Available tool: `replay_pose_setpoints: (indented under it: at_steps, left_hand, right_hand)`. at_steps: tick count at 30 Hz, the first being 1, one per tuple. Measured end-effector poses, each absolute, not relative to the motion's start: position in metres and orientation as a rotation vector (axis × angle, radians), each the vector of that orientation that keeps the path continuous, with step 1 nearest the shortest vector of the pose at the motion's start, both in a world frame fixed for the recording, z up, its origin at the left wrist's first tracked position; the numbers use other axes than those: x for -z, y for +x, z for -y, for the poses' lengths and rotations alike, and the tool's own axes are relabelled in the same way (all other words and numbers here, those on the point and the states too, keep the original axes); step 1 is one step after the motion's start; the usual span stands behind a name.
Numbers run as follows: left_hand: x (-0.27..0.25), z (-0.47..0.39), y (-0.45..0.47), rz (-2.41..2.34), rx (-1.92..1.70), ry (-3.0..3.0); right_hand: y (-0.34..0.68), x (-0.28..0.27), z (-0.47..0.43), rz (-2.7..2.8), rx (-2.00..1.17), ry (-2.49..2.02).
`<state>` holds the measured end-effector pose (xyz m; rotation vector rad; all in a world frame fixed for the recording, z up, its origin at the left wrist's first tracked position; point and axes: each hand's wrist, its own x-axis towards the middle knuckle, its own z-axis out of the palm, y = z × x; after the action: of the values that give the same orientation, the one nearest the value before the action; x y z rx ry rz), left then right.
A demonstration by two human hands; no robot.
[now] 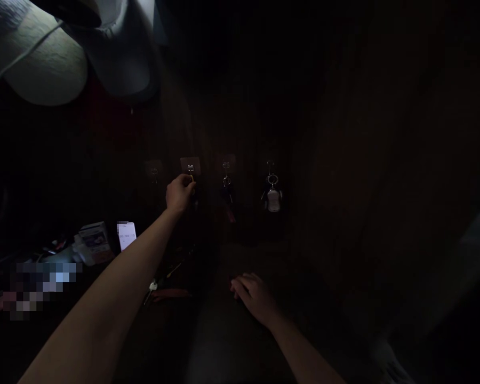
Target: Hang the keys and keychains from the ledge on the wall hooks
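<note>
Although the head view is very dark, I can make out my left hand (178,194) at the second hook (191,167) from the left, its fingertips pinched on a yellow loop (192,178) just below that hook. Whether the loop is over the hook or free of it, I cannot tell; I judge this step to be under way rather than finished. Farther right, the third hook (226,165) bears a bunch of keys (226,183) with a reddish tag (230,215), and the fourth hook (270,162) bears a ring with a pale fob (273,199), so those two look settled. The leftmost hook (154,172) is too dim for me to say what, if anything, hangs there. Below, a pale-headed key (153,286) lies beside a red strap (172,294), on no hook. My right hand (256,296) is lower down, fingers loosely curled (shadow hides whether anything is in them, so I cannot call its grip). As for containers, I see a box (95,242) near a lit phone (127,234); its contents don't show from my end.
</note>
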<state>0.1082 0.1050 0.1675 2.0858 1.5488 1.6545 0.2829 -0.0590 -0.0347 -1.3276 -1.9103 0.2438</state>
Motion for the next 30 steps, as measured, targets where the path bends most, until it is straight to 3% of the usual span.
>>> replay_pose_setpoints:
  at_steps: [12,23,30]
  left_hand:
    - [-0.153,-0.111,0.109,-1.797,-1.52,1.949]
    - [-0.118,-0.115,0.104,-1.488,-1.755,1.897]
    - [-0.099,-0.096,0.1,-1.429,-1.719,1.851]
  right_hand:
    - [0.284,0.038,0.056,1.897,-0.276,-1.304]
    - [0.285,0.04,0.055,1.884,-0.269,-1.335]
    - [0.286,0.043,0.05,1.809,-0.196,-1.403]
